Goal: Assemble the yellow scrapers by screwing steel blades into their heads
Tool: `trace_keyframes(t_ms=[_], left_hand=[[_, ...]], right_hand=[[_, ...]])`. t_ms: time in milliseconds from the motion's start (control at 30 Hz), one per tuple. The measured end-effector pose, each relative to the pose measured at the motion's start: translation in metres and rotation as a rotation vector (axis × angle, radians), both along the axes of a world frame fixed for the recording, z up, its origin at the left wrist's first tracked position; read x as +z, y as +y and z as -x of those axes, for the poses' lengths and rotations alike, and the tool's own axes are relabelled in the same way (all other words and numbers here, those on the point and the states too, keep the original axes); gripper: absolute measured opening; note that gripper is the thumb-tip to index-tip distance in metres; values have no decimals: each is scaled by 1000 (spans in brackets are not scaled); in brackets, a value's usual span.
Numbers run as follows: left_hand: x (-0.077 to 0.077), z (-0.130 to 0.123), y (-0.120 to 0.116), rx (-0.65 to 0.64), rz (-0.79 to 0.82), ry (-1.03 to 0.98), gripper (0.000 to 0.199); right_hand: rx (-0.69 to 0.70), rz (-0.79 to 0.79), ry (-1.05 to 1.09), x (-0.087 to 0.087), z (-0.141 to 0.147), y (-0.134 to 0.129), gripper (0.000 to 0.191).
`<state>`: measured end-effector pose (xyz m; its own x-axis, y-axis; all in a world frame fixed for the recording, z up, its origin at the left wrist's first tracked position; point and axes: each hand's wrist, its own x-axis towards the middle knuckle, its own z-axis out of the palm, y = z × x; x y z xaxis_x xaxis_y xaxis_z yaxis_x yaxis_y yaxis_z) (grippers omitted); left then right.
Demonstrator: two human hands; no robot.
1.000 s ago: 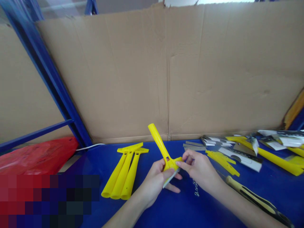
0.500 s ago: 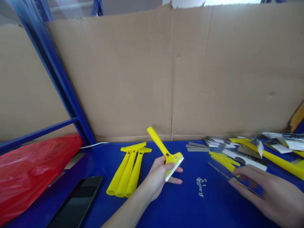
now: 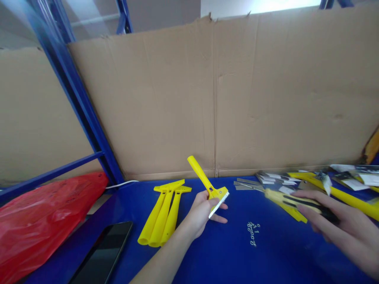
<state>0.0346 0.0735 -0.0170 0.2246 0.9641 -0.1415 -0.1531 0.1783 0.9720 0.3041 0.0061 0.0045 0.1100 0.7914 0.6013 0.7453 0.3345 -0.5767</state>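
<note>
My left hand [image 3: 203, 215] grips a yellow scraper [image 3: 201, 173] by its head, the handle slanting up and away to the left and a bright blade edge facing right. A screwdriver [image 3: 291, 199] with a cream and black handle is in my right hand [image 3: 334, 221], its thin shaft pointing left. Under and beside the screwdriver lie flat yellow plastic pieces [image 3: 296, 215], partly covered. Thin grey blades [image 3: 247, 184] lie beyond the screwdriver's tip. Several small screws [image 3: 251, 234] form a loose cluster on the blue tabletop [image 3: 225, 256] between my hands.
Yellow scraper handles [image 3: 161, 213] lie side by side left of my left hand. A black phone [image 3: 102, 252] and a red plastic bag [image 3: 50, 221] are further left. Packaged parts [image 3: 352, 179] pile up at the right. A cardboard sheet [image 3: 166, 102] stands along the back.
The screwdriver in my right hand has swung up, its shaft now reaching the grey blades. My left hand keeps the scraper in nearly the same place. The view has shifted slightly.
</note>
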Motion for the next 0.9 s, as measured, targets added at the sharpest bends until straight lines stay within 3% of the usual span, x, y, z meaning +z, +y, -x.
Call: trace_keyframes(t_ms=[33, 100, 300, 500, 900], left_hand=[[0, 0, 3, 9, -5, 13, 26], [1, 2, 8, 22, -18, 40, 26], [0, 7, 13, 20, -61, 48, 23], [-4, 6, 11, 15, -88, 42, 21], [-2, 4, 8, 25, -83, 92, 18]], right_hand=[[65, 98, 52, 7, 12, 6, 28], [120, 146, 202, 12, 33, 17, 26], [140, 100, 456, -10, 54, 27, 27], [129, 127, 457, -17, 45, 17, 20], [165, 146, 287, -19, 46, 20, 18]])
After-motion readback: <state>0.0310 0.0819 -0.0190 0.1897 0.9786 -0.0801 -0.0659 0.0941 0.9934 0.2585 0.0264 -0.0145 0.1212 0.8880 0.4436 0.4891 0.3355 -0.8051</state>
